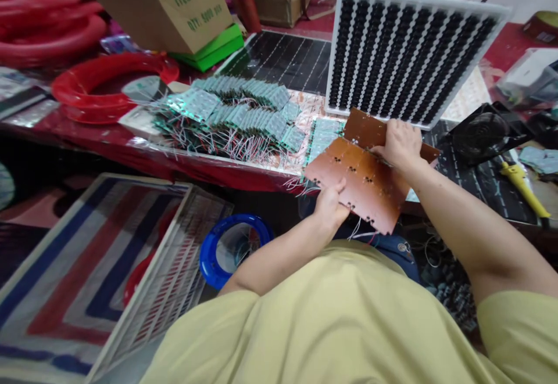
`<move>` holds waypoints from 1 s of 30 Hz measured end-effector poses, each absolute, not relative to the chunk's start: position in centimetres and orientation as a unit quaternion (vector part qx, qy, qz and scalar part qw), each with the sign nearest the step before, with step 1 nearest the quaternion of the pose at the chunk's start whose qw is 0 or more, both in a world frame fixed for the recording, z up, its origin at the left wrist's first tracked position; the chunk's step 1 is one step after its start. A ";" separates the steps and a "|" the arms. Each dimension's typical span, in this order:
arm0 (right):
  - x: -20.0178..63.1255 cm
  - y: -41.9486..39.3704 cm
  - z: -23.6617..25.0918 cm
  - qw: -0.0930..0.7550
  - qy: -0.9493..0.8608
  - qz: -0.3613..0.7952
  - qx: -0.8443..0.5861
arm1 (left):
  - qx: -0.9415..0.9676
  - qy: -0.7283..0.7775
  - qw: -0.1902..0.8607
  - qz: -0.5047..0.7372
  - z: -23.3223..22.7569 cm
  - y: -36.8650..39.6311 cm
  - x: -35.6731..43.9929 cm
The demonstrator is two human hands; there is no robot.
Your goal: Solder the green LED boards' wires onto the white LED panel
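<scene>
Yellow shirt (340, 320): 1 | brown boards (360, 183): 2 | left hand (331, 205): gripping one | right hand (401, 143): on other, grip unclear

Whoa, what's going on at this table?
A person in a yellow shirt is handling brown boards. The left hand grips the edge of a copper-coloured board, and the right hand holds another brown piece just behind it. To the left, lots of little pale green boards with wires lie in rows on the table. Behind the hands, a white-framed panel of black pieces stands tilted.
</scene>
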State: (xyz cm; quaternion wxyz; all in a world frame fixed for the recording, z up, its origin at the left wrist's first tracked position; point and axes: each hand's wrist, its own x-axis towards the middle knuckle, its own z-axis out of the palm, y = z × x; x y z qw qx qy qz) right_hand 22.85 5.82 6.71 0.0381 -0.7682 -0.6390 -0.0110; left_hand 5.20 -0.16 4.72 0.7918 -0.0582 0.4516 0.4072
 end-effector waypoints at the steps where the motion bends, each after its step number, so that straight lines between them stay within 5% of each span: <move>1: 23.3 6.0 7.2 0.036 -0.625 -0.009 -0.780 | -0.053 0.459 0.792 0.399 4.7 -0.4 4.6; 7: 26.7 7.7 8.8 0.031 -0.604 0.055 -0.794 | -0.007 0.443 0.780 0.441 5.1 -0.7 1.7; 10: 25.7 7.3 9.6 0.104 -0.646 0.037 -0.756 | -0.013 0.435 0.788 0.436 5.5 -0.3 2.1; 12: 24.4 6.7 10.3 0.157 -0.668 0.114 -0.719 | -0.009 0.418 0.794 0.440 5.8 0.1 2.9; 15: 22.7 6.6 11.3 0.111 -0.680 0.205 -0.695 | -0.001 0.392 0.801 0.453 6.0 1.0 4.9; 30: 24.8 10.5 7.6 0.049 -0.624 0.046 -0.779 | -0.060 0.436 0.783 0.441 3.6 5.0 10.8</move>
